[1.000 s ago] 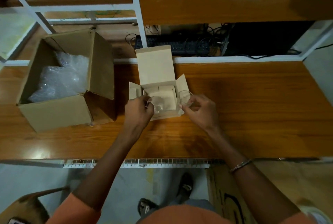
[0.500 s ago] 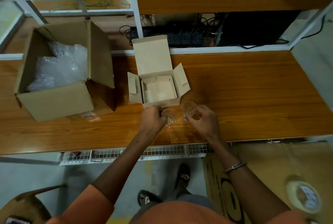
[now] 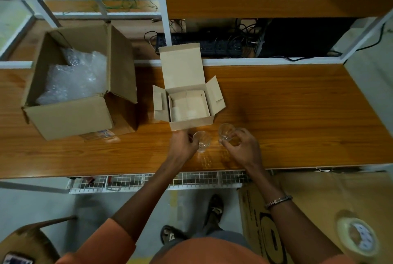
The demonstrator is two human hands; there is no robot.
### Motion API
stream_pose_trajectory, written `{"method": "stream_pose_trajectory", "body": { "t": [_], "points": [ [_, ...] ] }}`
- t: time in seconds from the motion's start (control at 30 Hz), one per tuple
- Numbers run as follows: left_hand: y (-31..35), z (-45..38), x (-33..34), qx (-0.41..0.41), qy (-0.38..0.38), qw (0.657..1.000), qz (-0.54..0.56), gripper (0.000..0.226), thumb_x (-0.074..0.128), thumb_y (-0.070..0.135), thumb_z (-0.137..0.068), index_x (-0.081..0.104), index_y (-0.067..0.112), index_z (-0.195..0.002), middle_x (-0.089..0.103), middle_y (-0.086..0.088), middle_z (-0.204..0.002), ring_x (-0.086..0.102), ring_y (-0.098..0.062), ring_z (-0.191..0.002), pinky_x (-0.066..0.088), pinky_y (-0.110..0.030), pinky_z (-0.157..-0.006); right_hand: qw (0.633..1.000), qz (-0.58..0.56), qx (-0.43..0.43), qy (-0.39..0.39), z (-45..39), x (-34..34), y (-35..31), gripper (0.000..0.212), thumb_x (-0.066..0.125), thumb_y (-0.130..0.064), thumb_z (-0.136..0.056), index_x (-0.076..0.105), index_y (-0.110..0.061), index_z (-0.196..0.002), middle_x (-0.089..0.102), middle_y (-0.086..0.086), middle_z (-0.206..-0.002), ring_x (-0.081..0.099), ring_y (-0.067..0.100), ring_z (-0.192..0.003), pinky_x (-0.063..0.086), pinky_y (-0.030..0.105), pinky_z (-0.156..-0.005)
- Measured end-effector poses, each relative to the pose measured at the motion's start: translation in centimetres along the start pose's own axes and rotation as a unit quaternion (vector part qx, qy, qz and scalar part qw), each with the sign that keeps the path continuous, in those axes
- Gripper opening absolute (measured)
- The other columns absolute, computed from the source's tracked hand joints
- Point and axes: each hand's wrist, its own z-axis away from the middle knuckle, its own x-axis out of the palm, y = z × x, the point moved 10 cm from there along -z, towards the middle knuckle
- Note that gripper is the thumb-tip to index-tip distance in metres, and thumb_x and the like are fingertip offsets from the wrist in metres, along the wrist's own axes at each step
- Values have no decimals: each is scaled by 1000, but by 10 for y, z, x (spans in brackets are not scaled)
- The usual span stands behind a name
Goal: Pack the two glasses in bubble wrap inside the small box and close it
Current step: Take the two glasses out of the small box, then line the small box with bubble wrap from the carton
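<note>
**Glasses out of box, unwrapped**

Both glasses have come out of the small box (image 3: 187, 106) since a second ago. Left hand (image 3: 182, 146) grips the left glass (image 3: 202, 140); right hand (image 3: 242, 149) grips the right glass (image 3: 226, 131), both at the table (image 3: 297, 115) just in front of the box. Possibly resting on it; unclear. Bubble wrap (image 3: 72, 78) sits in the large carton (image 3: 70, 119). Wrapping not yet begun.
</note>
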Motion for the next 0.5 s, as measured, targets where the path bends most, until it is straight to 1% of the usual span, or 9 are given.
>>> {"method": "stream_pose_trajectory", "body": {
  "t": [0.1, 0.13, 0.2, 0.27, 0.33, 0.4, 0.43, 0.5],
  "points": [
    [-4, -1, 1, -6, -6, 1000, -7, 31, 63, 36, -104, 75, 10, -116, 78, -4, -103, 56, 2, -70, 38, -7, -58, 1000, 2, 19, -5, -2, -2, 0, 36, 79, -55, -80, 68, -23, -92, 64, -3, -119, 58, 11, -102, 42, 17, -71],
    [-6, -1, 0, -14, -8, 1000, -8, 31, 64, 36, -103, 74, 9, -116, 77, -3, -102, 56, 2, -69, 39, -8, -57, 1000, 7, 23, 2, -3, -4, -2, 38, 78, -58, -80, 68, -23, -91, 64, -3, -119, 58, 11, -103, 40, 16, -71],
    [-9, -2, -11, -24, 4, 1000, -13, 30, 64, 35, -103, 73, 9, -116, 76, -3, -100, 60, -4, -72, 44, -10, -59, 999, 38, 17, 29, -7, -13, -11, 44, 75, -64, -80, 70, -22, -93, 64, -1, -121, 57, 14, -110, 40, 21, -75],
    [-7, -4, -32, -19, 35, 999, -14, 30, 62, 35, -103, 72, 11, -117, 77, -4, -105, 67, -10, -80, 54, -20, -68, 996, 59, -11, 67, -17, -23, -33, 44, 75, -65, -80, 71, -22, -90, 67, -1, -117, 56, 16, -113, 39, 23, -79],
    [-2, -3, -64, -4, 87, 996, -17, 35, 61, 40, -102, 71, 12, -122, 77, -3, -114, 72, -14, -91, 60, -30, -78, 994, 46, -46, 83, -29, -26, -66, 37, 77, -59, -81, 71, -23, -85, 68, -4, -106, 55, 14, -107, 37, 20, -75],
    [3, 0, -102, 20, 140, 990, -16, 40, 59, 43, -102, 70, 14, -127, 76, -3, -121, 72, -16, -100, 60, -35, -86, 994, 23, -78, 69, -43, -18, -106, 34, 74, -57, -84, 70, -24, -84, 67, -8, -98, 54, 11, -100, 41, 22, -72],
    [4, 1, -120, 28, 159, 987, -15, 40, 60, 43, -101, 70, 15, -129, 75, -3, -124, 71, -16, -104, 58, -34, -90, 994, 13, -94, 57, -49, -11, -126, 32, 72, -58, -85, 69, -26, -85, 67, -10, -98, 54, 9, -99, 45, 25, -73],
    [1, 5, -155, 37, 184, 982, -12, 39, 61, 40, -101, 70, 17, -131, 74, -2, -126, 68, -15, -110, 55, -30, -90, 991, -7, -129, 32, -59, 4, -169, 28, 69, -59, -88, 68, -31, -87, 66, -14, -101, 53, 5, -102, 50, 28, -77]
  ]
}}
